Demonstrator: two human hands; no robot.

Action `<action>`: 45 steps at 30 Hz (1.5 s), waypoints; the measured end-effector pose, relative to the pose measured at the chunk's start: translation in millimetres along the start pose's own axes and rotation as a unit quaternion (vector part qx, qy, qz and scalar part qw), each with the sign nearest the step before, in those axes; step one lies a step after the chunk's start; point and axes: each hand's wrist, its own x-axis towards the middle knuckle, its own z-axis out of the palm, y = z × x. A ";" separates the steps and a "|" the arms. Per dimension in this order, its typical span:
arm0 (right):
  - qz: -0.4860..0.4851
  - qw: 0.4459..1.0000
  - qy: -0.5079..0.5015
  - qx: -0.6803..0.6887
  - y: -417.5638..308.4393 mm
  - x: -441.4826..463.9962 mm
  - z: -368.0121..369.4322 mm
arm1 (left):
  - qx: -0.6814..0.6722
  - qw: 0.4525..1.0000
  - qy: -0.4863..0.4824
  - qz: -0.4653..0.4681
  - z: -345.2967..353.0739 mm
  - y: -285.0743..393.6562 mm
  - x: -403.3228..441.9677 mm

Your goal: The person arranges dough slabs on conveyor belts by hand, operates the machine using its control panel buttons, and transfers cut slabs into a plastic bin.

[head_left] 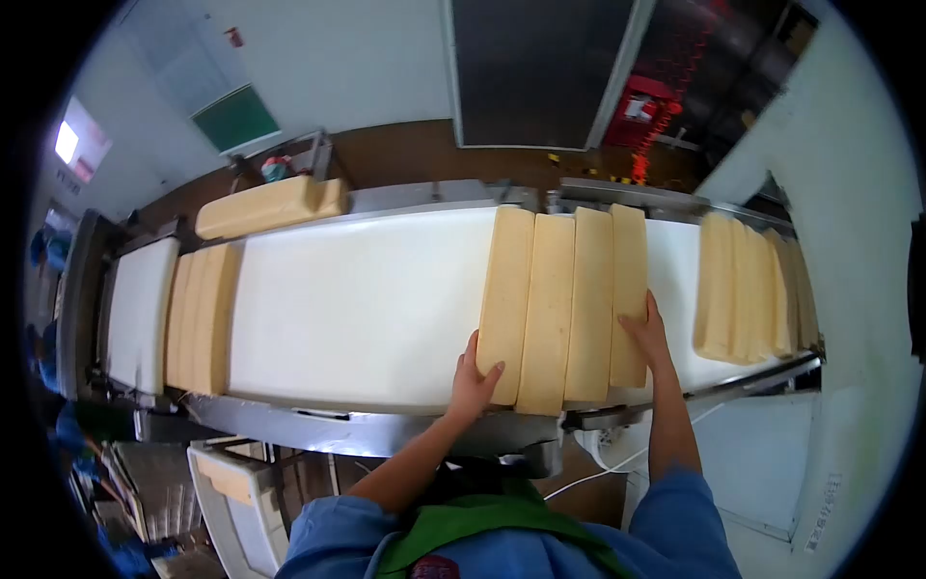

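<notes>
Several long, pale-yellow loaves point(548, 309), bread or sponge cake, I cannot tell which, lie side by side across a white conveyor belt point(367, 309) in front of me. My left hand point(473, 381) grips the near end of the leftmost loaf, its thumb on top and its fingers along the outer side. At the other side of the row, my right hand point(646, 333) presses against the rightmost loaf, thumb on top. Between them the loaves are squeezed close together. Their near ends are uneven, one reaching past the belt's front edge.
More loaves stand in a group point(743, 289) on the right of the belt and another point(204, 318) at the left. A loaf point(256, 209) rests on the far rail. A metal frame point(309, 425) edges the near side. A white crate point(227, 502) stands below left.
</notes>
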 end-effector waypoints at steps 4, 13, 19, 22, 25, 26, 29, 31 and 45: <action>-0.051 0.989 -0.107 0.091 -36.9 -39.8 95.1 | 0.028 0.997 0.058 -0.032 -106.6 -10.6 -12.2; -0.124 0.921 -0.316 0.191 -70.0 -102.7 388.2 | 0.334 0.900 0.273 -0.071 -388.1 -78.9 -80.0; -0.260 0.913 -0.314 0.029 -131.4 -154.0 538.8 | 0.565 0.778 0.272 -0.035 -474.3 -55.8 -116.3; -0.137 0.897 -0.414 0.067 -134.4 -150.5 527.4 | 0.481 0.841 0.245 0.014 -476.1 -49.0 -87.7; -0.215 0.879 -0.422 -0.052 -135.6 -146.9 495.2 | 0.594 0.791 0.140 0.044 -443.3 -71.5 -68.2; -0.275 0.881 -0.376 -0.080 -138.9 -149.8 469.9 | 0.537 0.833 0.127 0.044 -450.0 -81.8 -70.1; -0.195 0.953 -0.204 -0.111 -113.9 -113.3 371.8 | 0.555 0.824 0.114 -0.015 -448.2 -69.0 -70.8; -0.235 0.951 0.014 -0.200 -54.0 -70.7 283.6 | 0.572 0.811 0.120 -0.005 -451.9 -77.2 -73.7; 0.025 0.810 0.360 -0.462 8.0 -44.1 -16.1 | 0.428 0.881 0.194 0.047 -304.2 -44.1 -90.1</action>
